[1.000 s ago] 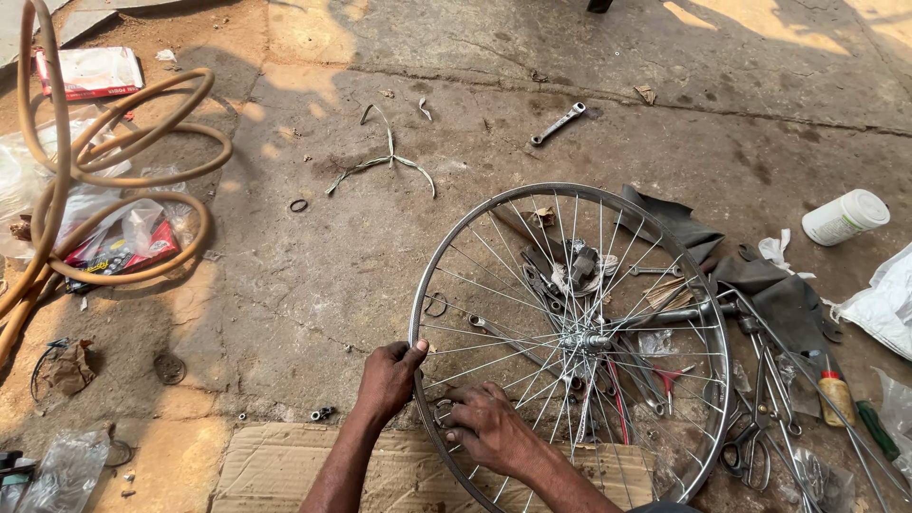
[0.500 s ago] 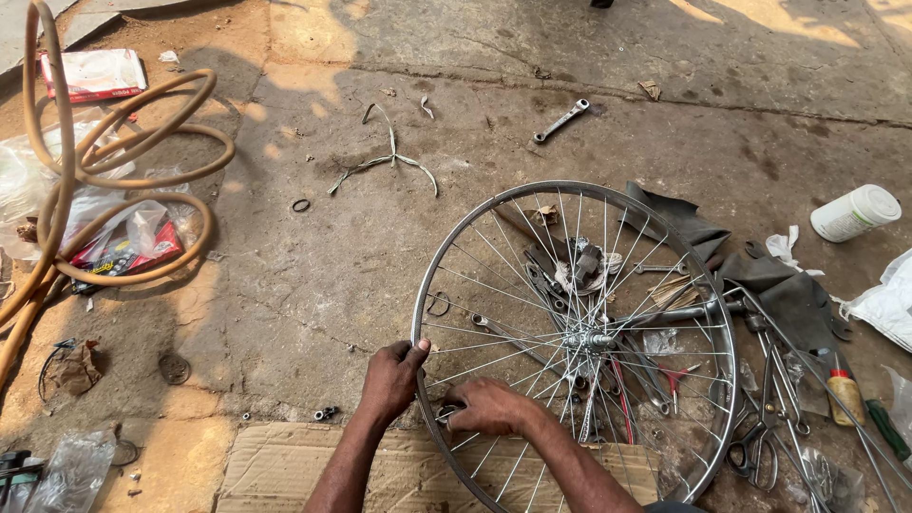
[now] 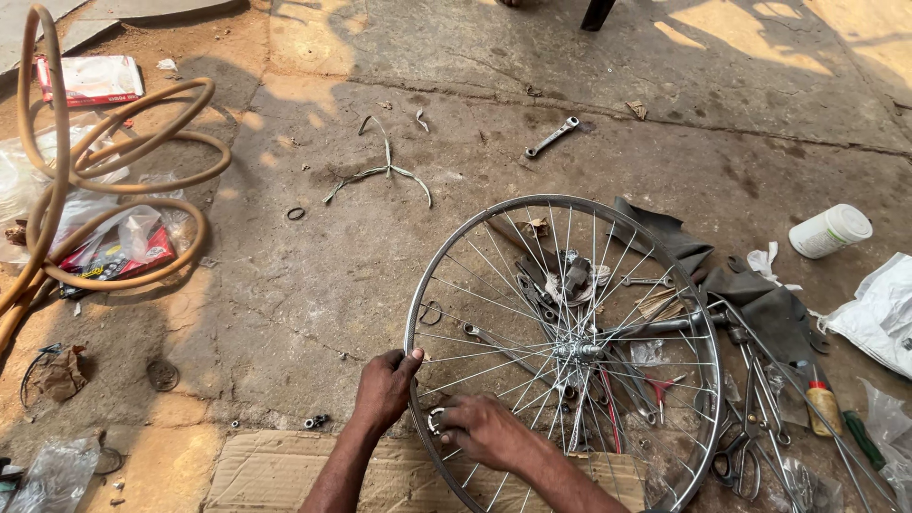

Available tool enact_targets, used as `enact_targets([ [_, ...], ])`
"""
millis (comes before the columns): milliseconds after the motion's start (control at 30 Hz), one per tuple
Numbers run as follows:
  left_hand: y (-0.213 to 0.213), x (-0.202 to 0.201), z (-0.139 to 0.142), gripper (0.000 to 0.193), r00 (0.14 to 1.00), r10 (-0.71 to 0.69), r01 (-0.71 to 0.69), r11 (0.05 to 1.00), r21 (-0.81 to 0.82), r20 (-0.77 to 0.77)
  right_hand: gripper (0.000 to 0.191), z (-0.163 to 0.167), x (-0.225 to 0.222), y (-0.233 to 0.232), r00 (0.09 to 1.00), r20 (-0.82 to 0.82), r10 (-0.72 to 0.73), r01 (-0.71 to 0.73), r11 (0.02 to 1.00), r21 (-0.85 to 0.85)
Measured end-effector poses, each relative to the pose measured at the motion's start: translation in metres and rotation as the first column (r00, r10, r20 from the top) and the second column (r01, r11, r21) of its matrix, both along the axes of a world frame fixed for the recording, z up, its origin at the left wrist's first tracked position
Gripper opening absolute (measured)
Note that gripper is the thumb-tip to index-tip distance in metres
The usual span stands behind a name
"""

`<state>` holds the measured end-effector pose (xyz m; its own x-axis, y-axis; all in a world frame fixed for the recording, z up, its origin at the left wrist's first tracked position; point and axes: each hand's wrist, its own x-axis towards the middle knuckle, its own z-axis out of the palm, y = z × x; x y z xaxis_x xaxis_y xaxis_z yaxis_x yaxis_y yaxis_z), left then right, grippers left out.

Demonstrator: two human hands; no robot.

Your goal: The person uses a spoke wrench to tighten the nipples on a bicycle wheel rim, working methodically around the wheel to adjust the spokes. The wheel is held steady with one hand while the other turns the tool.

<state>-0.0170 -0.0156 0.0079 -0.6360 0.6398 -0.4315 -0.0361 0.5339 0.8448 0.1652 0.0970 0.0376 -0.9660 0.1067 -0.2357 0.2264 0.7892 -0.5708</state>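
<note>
Cracked concrete floor (image 3: 313, 285), tan hose (image 3: 104, 161), wrench (image 3: 552, 138), white jar (image 3: 829, 231), flattened cardboard (image 3: 275, 475), spoked wheel (image 3: 475, 223)

Sun shining bright on far ground, making yellow patches near top. Big soft shadow lying over middle and bottom. Wheel rim (image 3: 494, 220) glinting a little. White bottle (image 3: 830, 231) glowing bright. Picture looking sharp, no blur. Edges bending and stretching a bit, hose (image 3: 114, 161) curving wide
</note>
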Motion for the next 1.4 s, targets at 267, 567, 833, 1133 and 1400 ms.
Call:
enact_targets([
  [267, 0.002, 0.001, -0.006, 0.057, 0.999, -0.005, 0.005, 1.0, 0.001, -0.042, 0.018, -0.056, -0.018, -0.005, 0.962, 0.268, 0.052, -0.157, 0.907, 0.39],
  [567, 0.0, 0.0, 0.005, 0.053, 1.0, -0.013, 0.012, 1.0, 0.018, 0.02, 0.028, -0.048, -0.024, 0.036, 0.963, 0.157, 0.218, -0.164, 0.939, -0.301],
  [833, 0.001, 0.0, 0.0, 0.055, 1.0, -0.01, 0.01, 0.999, -0.037, -0.003, 0.011, -0.04, -0.018, -0.026, 0.945, -0.088, 0.315, -0.221, 0.812, 0.54],
  [1133, 0.0, -0.001, 0.0, 0.061, 0.999, -0.003, 0.003, 1.0, -0.013, 0.044, 0.023, 0.014, -0.036, 0.019, 0.863, 0.504, 0.021, 0.11, 0.967, -0.229],
  [1400, 0.003, 0.0, -0.002, 0.055, 0.999, 0.002, -0.001, 1.0, -0.03, 0.033, 0.014, -0.057, -0.019, -0.011, 0.968, 0.241, 0.066, -0.16, 0.905, 0.393],
])
